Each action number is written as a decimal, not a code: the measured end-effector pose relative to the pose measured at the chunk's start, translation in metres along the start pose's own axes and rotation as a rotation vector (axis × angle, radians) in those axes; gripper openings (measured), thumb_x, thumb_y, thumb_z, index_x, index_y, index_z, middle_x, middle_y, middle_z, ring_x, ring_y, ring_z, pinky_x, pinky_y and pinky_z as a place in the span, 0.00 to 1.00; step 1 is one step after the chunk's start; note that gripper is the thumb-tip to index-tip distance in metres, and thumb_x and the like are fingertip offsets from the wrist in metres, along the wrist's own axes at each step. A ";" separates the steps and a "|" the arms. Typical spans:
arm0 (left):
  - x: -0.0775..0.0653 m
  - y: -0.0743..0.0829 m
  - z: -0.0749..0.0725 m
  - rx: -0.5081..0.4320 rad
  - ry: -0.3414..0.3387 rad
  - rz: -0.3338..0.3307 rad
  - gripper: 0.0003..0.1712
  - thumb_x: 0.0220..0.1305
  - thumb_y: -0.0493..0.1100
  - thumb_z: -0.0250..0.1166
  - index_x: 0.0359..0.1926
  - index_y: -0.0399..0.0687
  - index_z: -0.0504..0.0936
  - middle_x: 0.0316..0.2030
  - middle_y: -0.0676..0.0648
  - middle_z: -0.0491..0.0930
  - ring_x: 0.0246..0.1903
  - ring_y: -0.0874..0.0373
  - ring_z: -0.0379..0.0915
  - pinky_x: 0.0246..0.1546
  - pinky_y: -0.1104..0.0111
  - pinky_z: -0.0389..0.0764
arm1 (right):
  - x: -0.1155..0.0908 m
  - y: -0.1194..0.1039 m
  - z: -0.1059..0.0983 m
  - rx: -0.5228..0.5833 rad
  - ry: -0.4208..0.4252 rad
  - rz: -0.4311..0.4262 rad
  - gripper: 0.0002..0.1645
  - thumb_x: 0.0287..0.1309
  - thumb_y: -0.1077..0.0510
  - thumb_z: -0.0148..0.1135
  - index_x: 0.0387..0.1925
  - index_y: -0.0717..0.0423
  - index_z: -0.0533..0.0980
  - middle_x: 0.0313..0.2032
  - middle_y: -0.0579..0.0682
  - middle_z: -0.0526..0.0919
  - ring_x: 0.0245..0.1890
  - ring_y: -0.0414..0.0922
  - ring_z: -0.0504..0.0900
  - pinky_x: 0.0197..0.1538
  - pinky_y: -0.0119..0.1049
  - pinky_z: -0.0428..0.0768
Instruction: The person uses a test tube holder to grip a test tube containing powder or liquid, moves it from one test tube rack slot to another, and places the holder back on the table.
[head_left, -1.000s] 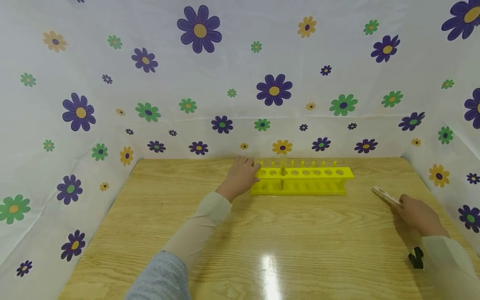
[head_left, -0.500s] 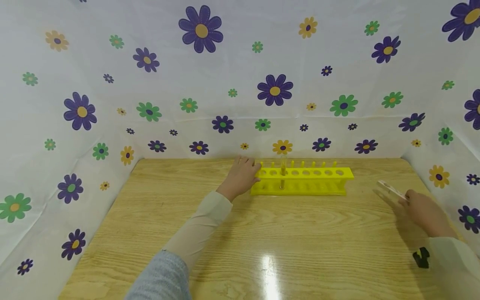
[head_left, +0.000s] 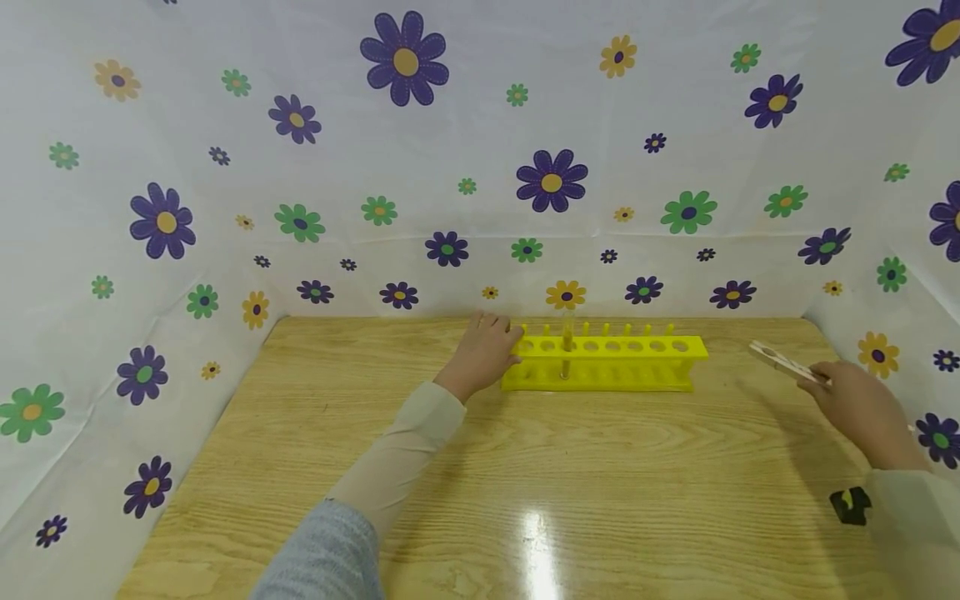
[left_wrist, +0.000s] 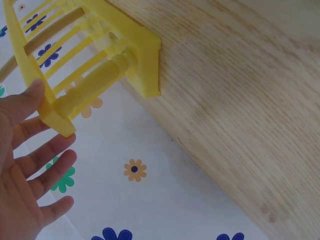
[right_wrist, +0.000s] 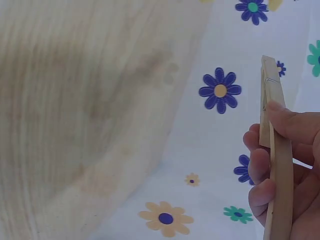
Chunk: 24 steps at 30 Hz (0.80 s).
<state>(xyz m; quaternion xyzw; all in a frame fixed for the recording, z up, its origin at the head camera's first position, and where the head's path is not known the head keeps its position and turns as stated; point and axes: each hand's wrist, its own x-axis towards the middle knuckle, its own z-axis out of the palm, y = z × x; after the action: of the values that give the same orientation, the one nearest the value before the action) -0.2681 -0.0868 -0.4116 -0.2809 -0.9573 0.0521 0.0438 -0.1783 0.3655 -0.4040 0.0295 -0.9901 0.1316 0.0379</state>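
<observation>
A yellow test tube rack stands at the back of the table. One glass test tube with brownish contents is upright in a hole left of its middle. My left hand grips the rack's left end; in the left wrist view, the thumb and index finger pinch its top plate while the other fingers spread below. To the right, my right hand holds a wooden test tube holder raised over the table, its clamp end pointing left. Thumb and curled fingers wrap its handle in the right wrist view.
The wood-grain table is bordered behind and on both sides by a white flowered cloth. A small black piece shows beside the right sleeve. Pegs line the rack's back edge.
My right hand has moved right and slightly up with the test tube holder, whose tip lifted from the tabletop. My left hand and the rack have stayed in place.
</observation>
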 end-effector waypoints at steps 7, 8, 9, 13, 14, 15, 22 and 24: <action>0.000 0.000 -0.001 0.005 -0.004 0.002 0.26 0.64 0.55 0.59 0.59 0.50 0.72 0.52 0.44 0.75 0.57 0.47 0.68 0.67 0.50 0.58 | 0.004 -0.009 -0.011 0.077 0.016 -0.026 0.21 0.60 0.61 0.60 0.43 0.79 0.74 0.31 0.71 0.79 0.19 0.46 0.74 0.20 0.37 0.68; 0.000 0.000 -0.001 0.006 -0.004 0.003 0.26 0.64 0.55 0.59 0.58 0.50 0.72 0.52 0.44 0.75 0.57 0.47 0.68 0.67 0.50 0.58 | 0.005 -0.010 -0.012 0.086 0.018 -0.025 0.21 0.60 0.60 0.60 0.44 0.78 0.74 0.32 0.71 0.80 0.20 0.46 0.74 0.21 0.37 0.68; 0.000 0.000 0.000 0.008 -0.003 0.003 0.26 0.64 0.55 0.59 0.58 0.50 0.72 0.52 0.44 0.75 0.57 0.47 0.68 0.67 0.50 0.58 | 0.006 -0.011 -0.014 0.093 0.026 -0.028 0.21 0.59 0.60 0.61 0.44 0.78 0.74 0.33 0.71 0.80 0.21 0.47 0.76 0.21 0.38 0.70; 0.000 0.000 0.000 0.010 -0.001 0.003 0.26 0.64 0.56 0.58 0.58 0.50 0.72 0.52 0.45 0.75 0.57 0.47 0.68 0.67 0.50 0.58 | 0.008 -0.017 -0.019 0.108 0.049 -0.048 0.20 0.59 0.60 0.62 0.42 0.77 0.75 0.31 0.70 0.80 0.23 0.52 0.77 0.23 0.44 0.74; 0.000 0.000 0.000 0.011 -0.001 0.004 0.25 0.64 0.56 0.58 0.58 0.50 0.72 0.52 0.45 0.75 0.57 0.47 0.68 0.67 0.50 0.58 | 0.009 -0.019 -0.020 0.108 0.058 -0.054 0.19 0.58 0.60 0.62 0.42 0.77 0.75 0.31 0.70 0.81 0.23 0.53 0.78 0.24 0.46 0.75; 0.000 0.000 0.000 0.012 -0.001 0.003 0.25 0.64 0.56 0.58 0.58 0.50 0.72 0.52 0.45 0.75 0.57 0.47 0.68 0.67 0.50 0.59 | 0.010 -0.020 -0.021 0.108 0.065 -0.063 0.19 0.58 0.61 0.62 0.42 0.77 0.75 0.32 0.71 0.80 0.25 0.56 0.79 0.26 0.49 0.75; 0.001 0.000 0.001 0.006 -0.002 0.005 0.25 0.64 0.56 0.58 0.58 0.50 0.73 0.51 0.45 0.75 0.57 0.47 0.68 0.67 0.50 0.59 | 0.014 -0.033 -0.029 0.122 0.068 -0.074 0.20 0.58 0.60 0.62 0.44 0.75 0.75 0.36 0.72 0.80 0.35 0.65 0.78 0.35 0.59 0.74; 0.001 0.000 0.001 0.003 0.000 0.004 0.25 0.64 0.56 0.58 0.58 0.50 0.73 0.51 0.45 0.75 0.57 0.47 0.68 0.67 0.50 0.59 | 0.015 -0.037 -0.031 0.126 0.066 -0.078 0.20 0.58 0.59 0.62 0.44 0.74 0.76 0.35 0.70 0.80 0.34 0.64 0.79 0.35 0.58 0.75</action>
<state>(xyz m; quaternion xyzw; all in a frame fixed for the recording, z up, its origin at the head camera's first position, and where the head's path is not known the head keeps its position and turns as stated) -0.2690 -0.0865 -0.4124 -0.2830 -0.9566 0.0537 0.0439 -0.1887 0.3378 -0.3630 0.0662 -0.9761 0.1932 0.0738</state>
